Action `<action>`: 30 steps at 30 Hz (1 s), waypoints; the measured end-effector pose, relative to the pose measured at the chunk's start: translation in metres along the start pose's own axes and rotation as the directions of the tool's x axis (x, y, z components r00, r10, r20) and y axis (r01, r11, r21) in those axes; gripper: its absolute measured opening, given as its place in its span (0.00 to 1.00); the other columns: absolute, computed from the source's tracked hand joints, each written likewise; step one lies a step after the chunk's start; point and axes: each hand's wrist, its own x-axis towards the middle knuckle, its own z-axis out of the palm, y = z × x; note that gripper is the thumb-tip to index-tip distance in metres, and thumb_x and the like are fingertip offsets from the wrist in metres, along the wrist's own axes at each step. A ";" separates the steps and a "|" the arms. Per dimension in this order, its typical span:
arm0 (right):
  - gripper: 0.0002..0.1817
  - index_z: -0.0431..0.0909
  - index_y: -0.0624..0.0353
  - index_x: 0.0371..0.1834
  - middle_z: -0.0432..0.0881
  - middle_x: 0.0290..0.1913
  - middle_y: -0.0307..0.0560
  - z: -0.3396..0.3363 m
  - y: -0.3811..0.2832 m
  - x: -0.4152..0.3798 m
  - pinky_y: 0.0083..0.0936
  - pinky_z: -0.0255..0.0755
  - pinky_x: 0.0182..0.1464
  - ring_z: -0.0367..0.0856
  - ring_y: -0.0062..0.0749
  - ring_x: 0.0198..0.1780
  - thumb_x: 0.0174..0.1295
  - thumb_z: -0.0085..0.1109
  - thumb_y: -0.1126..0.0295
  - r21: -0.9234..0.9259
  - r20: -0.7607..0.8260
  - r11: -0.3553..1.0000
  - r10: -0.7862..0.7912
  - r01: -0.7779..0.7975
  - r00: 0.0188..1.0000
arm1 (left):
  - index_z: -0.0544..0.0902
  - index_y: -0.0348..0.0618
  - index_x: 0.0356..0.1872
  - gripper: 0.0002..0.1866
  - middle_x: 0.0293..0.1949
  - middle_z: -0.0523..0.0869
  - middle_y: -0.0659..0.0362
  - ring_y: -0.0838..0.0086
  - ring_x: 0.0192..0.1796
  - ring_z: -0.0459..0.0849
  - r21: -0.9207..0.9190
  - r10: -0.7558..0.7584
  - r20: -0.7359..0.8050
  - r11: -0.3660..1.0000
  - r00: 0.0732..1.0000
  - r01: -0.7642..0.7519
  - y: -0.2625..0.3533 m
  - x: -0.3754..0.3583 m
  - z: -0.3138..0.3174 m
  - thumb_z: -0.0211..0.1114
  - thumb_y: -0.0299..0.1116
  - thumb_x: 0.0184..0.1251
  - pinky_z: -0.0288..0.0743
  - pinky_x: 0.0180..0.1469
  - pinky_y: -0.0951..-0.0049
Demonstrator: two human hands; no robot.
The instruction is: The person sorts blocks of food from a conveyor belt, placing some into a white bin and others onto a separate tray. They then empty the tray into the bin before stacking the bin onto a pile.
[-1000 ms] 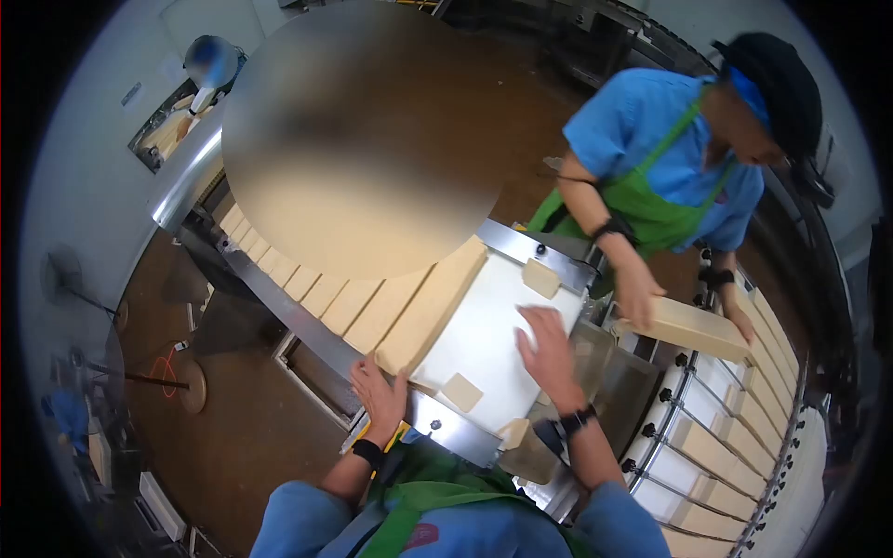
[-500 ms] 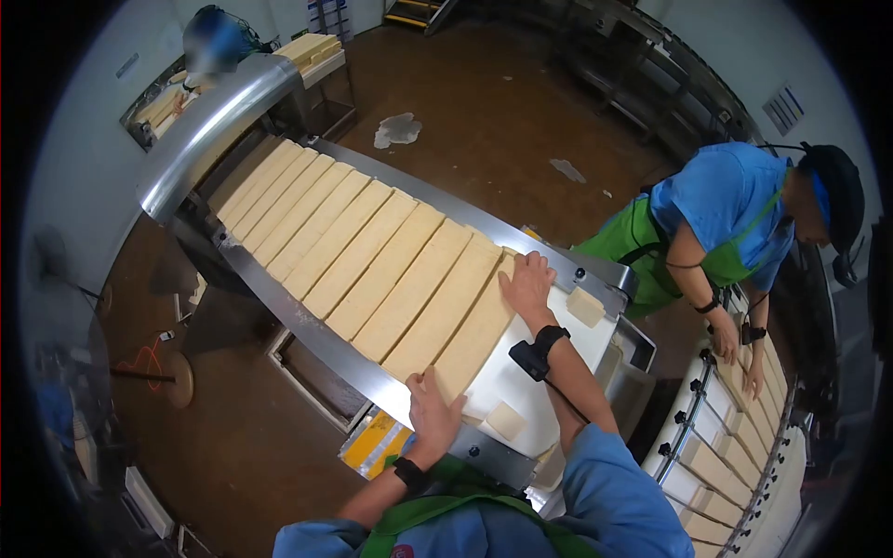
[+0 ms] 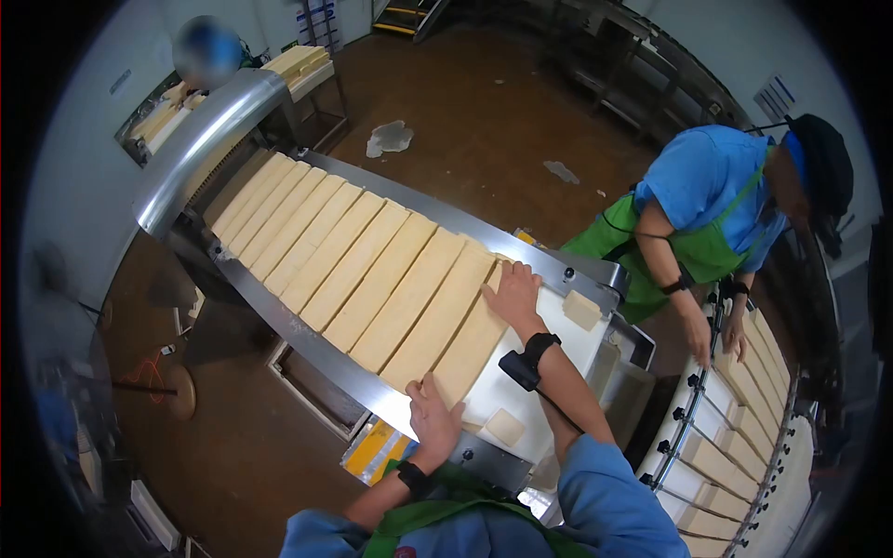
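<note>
A long, flat, pale-yellow dough strip point(image 3: 474, 346) lies across the white belt point(image 3: 499, 386), the closest to me of a row of similar strips. At its near end is my left hand point(image 3: 434, 420), fingers bent round the edge. My right hand point(image 3: 514, 294) grips the far end of the same strip, its fingers over the top. Against the held strip, on its left, lies another dough strip point(image 3: 439, 321). Two small square dough pieces rest on the belt to the right, one far piece point(image 3: 581, 312) and one near piece point(image 3: 505, 428).
Metal rails point(image 3: 419, 206) edge the belt, and a curved steel cover point(image 3: 212, 139) arches over its far end. On the right a co-worker point(image 3: 707, 205) leans over a second conveyor point(image 3: 712, 460) carrying dough strips. Another person point(image 3: 209, 56) stands beyond the cover.
The view has shifted slightly. My right hand has moved a little left along with the held strip's far end; my left hand stays at the near end. The co-worker's hands have drawn back leftward.
</note>
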 end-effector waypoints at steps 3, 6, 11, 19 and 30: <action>0.34 0.80 0.64 0.58 0.80 0.54 0.53 0.002 0.007 -0.004 0.48 0.64 0.60 0.74 0.47 0.59 0.59 0.69 0.45 -0.006 -0.009 1.000 -0.030 0.030 1.000 | 0.65 0.38 0.73 0.47 0.63 0.66 0.40 0.38 0.60 0.76 0.020 -0.003 -0.005 1.000 1.000 0.003 0.005 -0.001 -0.001 0.82 0.32 0.52 0.76 0.59 0.46; 0.35 0.80 0.63 0.59 0.81 0.54 0.55 -0.012 0.031 -0.014 0.48 0.64 0.60 0.76 0.49 0.60 0.58 0.69 0.45 0.091 0.031 0.996 0.008 -0.011 0.999 | 0.66 0.39 0.71 0.46 0.61 0.67 0.40 0.40 0.61 0.77 0.059 -0.037 -0.002 0.998 0.999 0.037 0.010 0.002 0.001 0.83 0.34 0.50 0.76 0.60 0.47; 0.35 0.79 0.64 0.61 0.82 0.57 0.60 -0.033 0.103 -0.091 0.53 0.65 0.66 0.77 0.55 0.63 0.59 0.71 0.48 0.253 -0.191 0.956 0.203 -0.152 0.960 | 0.71 0.44 0.68 0.43 0.59 0.69 0.41 0.42 0.62 0.76 0.111 0.221 0.074 0.967 0.973 -0.228 0.014 0.006 0.008 0.82 0.32 0.47 0.77 0.59 0.46; 0.38 0.71 0.73 0.63 0.80 0.52 0.68 -0.020 0.148 -0.159 0.51 0.68 0.67 0.75 0.64 0.60 0.61 0.72 0.52 0.296 -0.226 0.917 0.339 -0.267 0.913 | 0.66 0.47 0.74 0.54 0.64 0.71 0.42 0.42 0.64 0.78 0.206 0.258 0.354 0.916 0.899 -0.344 0.010 0.030 0.020 0.86 0.45 0.44 0.77 0.65 0.49; 0.39 0.67 0.70 0.72 0.78 0.61 0.68 -0.086 0.174 -0.291 0.49 0.71 0.67 0.76 0.64 0.63 0.65 0.68 0.55 0.564 -0.263 0.645 0.732 -0.515 0.629 | 0.76 0.47 0.67 0.42 0.65 0.72 0.44 0.42 0.64 0.75 0.062 0.499 0.248 0.847 0.830 -0.528 0.089 -0.031 0.067 0.83 0.34 0.45 0.73 0.66 0.50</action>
